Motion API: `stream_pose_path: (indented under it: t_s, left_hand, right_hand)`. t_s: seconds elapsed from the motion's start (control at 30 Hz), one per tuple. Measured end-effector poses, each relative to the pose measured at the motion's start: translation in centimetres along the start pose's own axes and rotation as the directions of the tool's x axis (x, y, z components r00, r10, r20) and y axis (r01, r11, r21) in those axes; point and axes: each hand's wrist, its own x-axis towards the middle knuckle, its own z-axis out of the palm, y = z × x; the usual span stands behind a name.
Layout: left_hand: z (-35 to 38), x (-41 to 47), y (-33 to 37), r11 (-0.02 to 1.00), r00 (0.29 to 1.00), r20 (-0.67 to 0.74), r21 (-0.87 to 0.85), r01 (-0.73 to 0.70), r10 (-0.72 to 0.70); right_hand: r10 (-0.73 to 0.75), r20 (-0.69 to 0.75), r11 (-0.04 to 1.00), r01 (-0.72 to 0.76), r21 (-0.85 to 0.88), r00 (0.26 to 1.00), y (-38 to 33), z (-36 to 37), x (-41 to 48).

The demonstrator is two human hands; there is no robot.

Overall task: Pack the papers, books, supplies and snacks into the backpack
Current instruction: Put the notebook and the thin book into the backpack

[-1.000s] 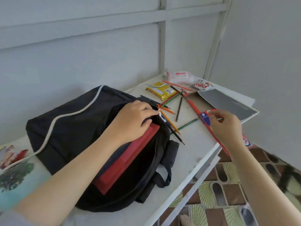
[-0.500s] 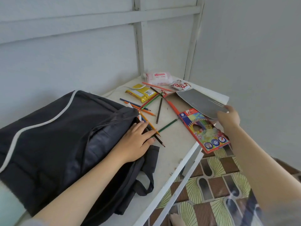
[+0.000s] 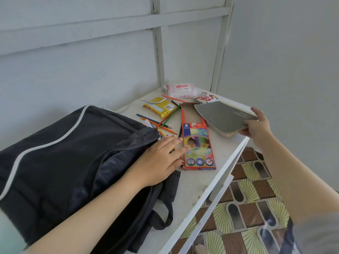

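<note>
A black backpack (image 3: 60, 154) with a grey stripe lies on the white table (image 3: 189, 191). My left hand (image 3: 159, 158) rests flat on its top edge, fingers straight and reaching the red coloured-pencil box (image 3: 198, 143). My right hand (image 3: 256, 127) grips the near corner of a grey-covered book (image 3: 222, 116) at the table's right edge, its cover bent upward. Loose coloured pencils (image 3: 165, 121) lie between the backpack and the box. A yellow snack pack (image 3: 161, 107), a pink tissue pack (image 3: 180, 90) and a red-and-white snack packet (image 3: 204, 97) sit at the far corner.
Grey walls close the table at the back and right. The table's front edge (image 3: 216, 182) runs diagonally, with a patterned tile floor (image 3: 244, 213) below it. A backpack strap loop (image 3: 163, 215) hangs toward that edge.
The pencil box has been set down flat on the table beside my left hand. My right hand moved to the grey book and took hold of it. My left hand slid off the backpack opening.
</note>
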Motion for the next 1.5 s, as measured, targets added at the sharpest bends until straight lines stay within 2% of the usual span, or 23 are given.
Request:
stream_pose_path:
  t_s: [0.1,0.27,0.33,0.43,0.57,0.63,0.73,0.87,0.97,1.0,1.13,1.23,1.33,1.4,1.5]
  left_hand:
    - [-0.3,0.3,0.3,0.999,0.999,-0.019,0.013,-0.045,0.045]
    - [-1.7,0.7,0.1,0.994,0.991,-0.121,-0.081,-0.071,0.061]
    - [-2.7,0.9,-0.1,0.981,0.981,-0.194,-0.19,-0.03,-0.008]
    - [-4.1,1.1,-0.8,0.911,0.929,-0.305,-0.406,0.071,-0.208]
    - [-4.4,1.2,-3.3,0.831,0.842,-0.382,-0.541,0.131,-0.382]
    - [-4.3,0.8,-4.4,0.727,0.802,-0.34,-0.668,0.161,-0.49]
    - [-4.6,0.3,-5.1,0.448,0.739,-0.184,-0.877,0.175,-0.648]
    - [-5.3,-0.5,-5.7,0.264,0.723,-0.096,-0.957,0.123,-0.684]
    - [-5.8,-0.5,-6.0,0.064,0.734,0.004,-0.996,0.064,-0.679]
    - [-5.9,-0.5,-6.1,0.026,0.736,0.027,-0.998,0.061,-0.676]
    - [-6.1,-0.8,-6.3,0.069,0.708,-0.005,-0.996,0.061,-0.706]
    - [-6.2,-1.5,-6.5,0.113,0.691,-0.044,-0.992,0.054,-0.721]
    - [-6.3,-2.1,-6.6,0.162,0.661,-0.057,-0.982,0.098,-0.748]
    - [-6.3,-2.5,-6.3,0.171,0.643,-0.045,-0.976,0.135,-0.764]
    - [-5.8,-3.9,-4.6,0.271,0.704,-0.059,-0.943,0.193,-0.708]
  right_hand:
    - [-0.078,-0.01,0.997,0.078,-0.006,0.997,-1.0,0.5,-0.2]
    - [-0.296,0.003,0.955,0.296,-0.012,0.955,-3.1,1.6,-1.9]
    - [-0.358,0.005,0.934,0.358,0.007,0.934,-3.8,1.9,-2.8]
    - [-0.4,0.0,0.91,0.397,0.119,0.916,-4.5,2.7,-4.3]
    - [-0.316,0.033,0.881,0.28,0.383,0.948,-4.6,4.0,-6.7]
    - [-0.277,0.095,0.847,0.196,0.494,0.956,-4.3,4.7,-8.0]
    - [-0.27,0.194,0.826,0.123,0.55,0.943,-3.5,6.3,-9.7]
    - [-0.225,0.3,0.834,0.024,0.551,0.927,-2.2,8.3,-11.4]
    - [-0.184,0.384,0.828,-0.068,0.557,0.905,-1.2,9.6,-12.6]
    - [-0.176,0.408,0.829,-0.088,0.552,0.896,-0.9,10.0,-12.9]
    - [-0.19,0.5,0.83,-0.134,0.542,0.845,-0.3,11.2,-14.1]
    - [-0.204,0.602,0.859,-0.153,0.488,0.772,-0.3,11.2,-14.6]
    - [-0.162,0.69,0.901,-0.18,0.395,0.705,0.0,11.4,-15.1]
    - [-0.15,0.702,0.873,-0.239,0.425,0.697,0.3,11.6,-15.4]
    - [-0.126,0.692,0.817,-0.321,0.478,0.71,0.7,11.7,-15.8]
